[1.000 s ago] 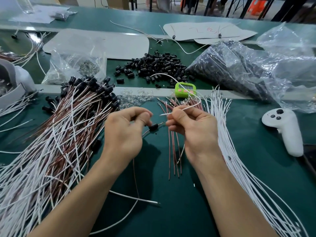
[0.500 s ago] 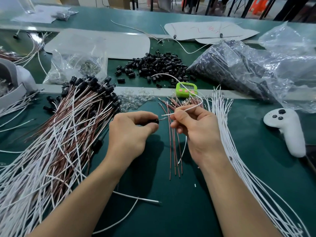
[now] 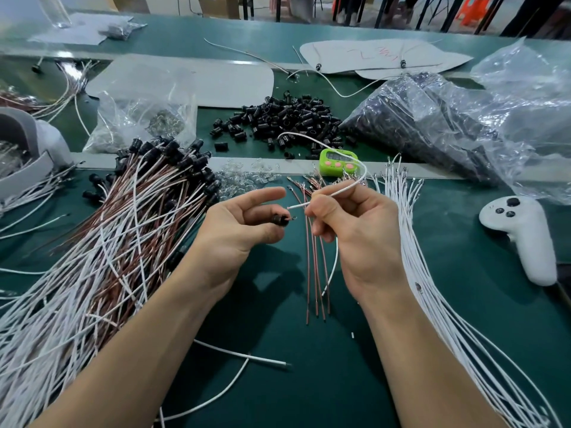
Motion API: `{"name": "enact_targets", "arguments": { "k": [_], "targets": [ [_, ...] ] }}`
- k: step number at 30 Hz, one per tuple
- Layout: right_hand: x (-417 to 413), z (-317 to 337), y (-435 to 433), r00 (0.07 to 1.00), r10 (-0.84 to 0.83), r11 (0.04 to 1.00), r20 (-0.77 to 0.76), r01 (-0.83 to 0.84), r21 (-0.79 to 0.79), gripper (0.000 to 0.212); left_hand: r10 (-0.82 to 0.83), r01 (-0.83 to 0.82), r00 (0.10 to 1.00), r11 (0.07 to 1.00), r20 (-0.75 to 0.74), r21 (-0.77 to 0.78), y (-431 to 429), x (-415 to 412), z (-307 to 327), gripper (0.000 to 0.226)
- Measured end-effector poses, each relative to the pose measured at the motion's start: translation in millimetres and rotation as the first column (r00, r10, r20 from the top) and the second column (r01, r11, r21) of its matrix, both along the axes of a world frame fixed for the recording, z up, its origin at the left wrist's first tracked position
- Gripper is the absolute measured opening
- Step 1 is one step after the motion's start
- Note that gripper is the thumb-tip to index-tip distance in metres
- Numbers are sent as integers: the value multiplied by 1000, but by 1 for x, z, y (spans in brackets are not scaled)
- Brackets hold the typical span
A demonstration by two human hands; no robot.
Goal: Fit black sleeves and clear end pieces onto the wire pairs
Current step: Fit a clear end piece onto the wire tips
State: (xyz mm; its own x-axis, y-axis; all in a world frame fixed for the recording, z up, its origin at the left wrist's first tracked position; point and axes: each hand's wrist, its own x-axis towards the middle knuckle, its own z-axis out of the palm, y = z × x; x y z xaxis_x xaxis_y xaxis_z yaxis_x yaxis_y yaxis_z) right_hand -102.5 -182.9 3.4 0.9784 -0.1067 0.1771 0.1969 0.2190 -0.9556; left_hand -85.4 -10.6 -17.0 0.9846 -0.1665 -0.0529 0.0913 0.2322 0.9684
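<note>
A left hand [image 3: 238, 223] is pinching a light black sleeve [image 3: 279, 219]; the right hand [image 3: 355, 223] is pinching a seemingly floppy white wire [image 3: 327, 197] near its tip.

The sleeve pile [image 3: 284, 115] lies behind the timer [image 3: 338, 160], between the sleeved wire bundle [image 3: 123, 230] on the left and the loose wires [image 3: 414, 248] and controller [image 3: 519, 230] on the right.

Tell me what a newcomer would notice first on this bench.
The two hands at centre: the left hand pinches a black sleeve while the right hand holds a white wire, its tip close to the sleeve. Then the big heap of white and brown wires spread across the left, and the bright green timer behind the hands.
</note>
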Motion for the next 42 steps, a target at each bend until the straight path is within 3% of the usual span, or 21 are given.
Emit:
{"name": "enact_targets", "arguments": {
  "k": [10,17,22,30,42],
  "targets": [
    [-1,3,-1,998,50,999,-40,-50,-11,5,-94,95,995,995,18,-21,2,0,1,41],
    [-1,5,-3,998,62,997,16,-61,-41,17,-152,152,988,988,22,-32,3,-2,2,41],
    [-1,5,-1,998,56,985,39,-49,-163,17,-101,101,994,995,32,11,3,-3,4,37],
    [0,2,-4,998,68,997,-5,-68,-39,19,-106,105,993,994,54,11,1,-9,9,30],
    [1,0,-9,994,101,993,-29,-102,-63,14,33,-38,995,998,91,53,-7,-13,14,17]
  ]
}}
